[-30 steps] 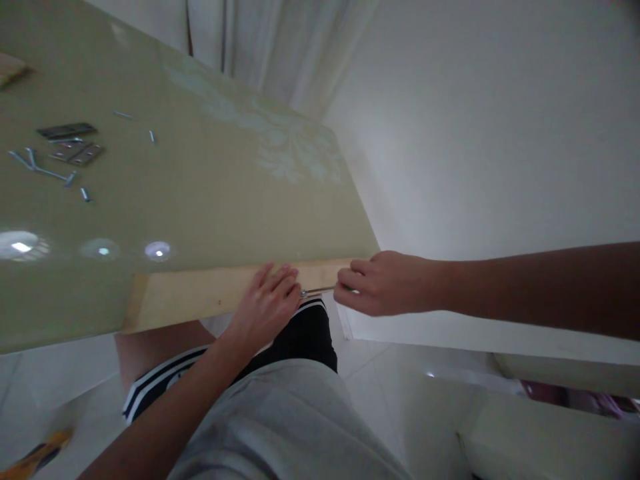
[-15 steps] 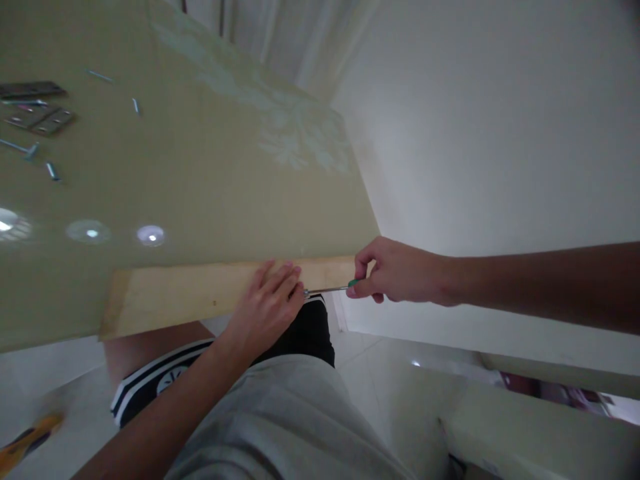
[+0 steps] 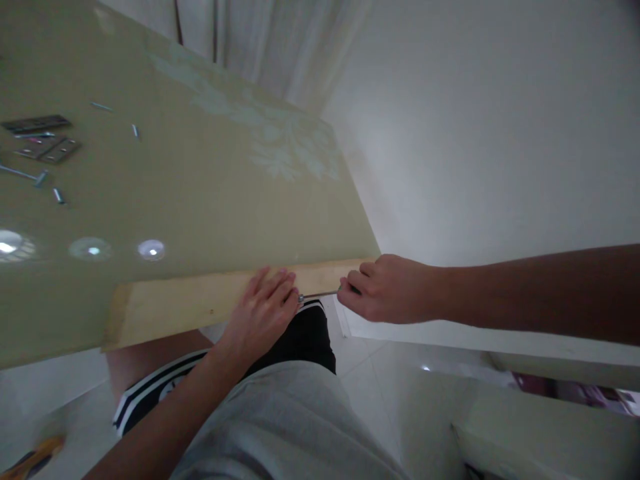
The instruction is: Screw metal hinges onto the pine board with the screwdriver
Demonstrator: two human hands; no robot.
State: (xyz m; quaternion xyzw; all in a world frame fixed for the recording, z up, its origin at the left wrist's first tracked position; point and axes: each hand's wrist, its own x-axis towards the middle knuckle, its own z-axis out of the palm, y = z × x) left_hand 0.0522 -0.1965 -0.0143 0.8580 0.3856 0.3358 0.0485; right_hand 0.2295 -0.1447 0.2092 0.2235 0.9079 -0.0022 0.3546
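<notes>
A pale wooden board (image 3: 170, 303) lies along the near edge of the table. My left hand (image 3: 263, 310) grips it, fingers laid over the top face and thumb side at the front edge. Beside those fingertips a small metal fastener (image 3: 301, 299) shows at the board's edge; its other end is hidden. My right hand (image 3: 383, 290) is closed around the handle of a screwdriver (image 3: 324, 293). The thin shaft points left and reaches the fastener. The fingers cover the handle, which looked green a moment ago.
On the glossy table (image 3: 210, 213), hinges (image 3: 50, 148) lie at the far left among several loose screws and bolts, one being a small bolt (image 3: 59, 195). A white wall (image 3: 475, 133) stands at the right. A yellow-orange object (image 3: 43, 453) is on the floor, lower left.
My right hand has turned over on the screwdriver, so knuckles now cover the green handle. The left hand stays on the board. The view has tilted slightly.
</notes>
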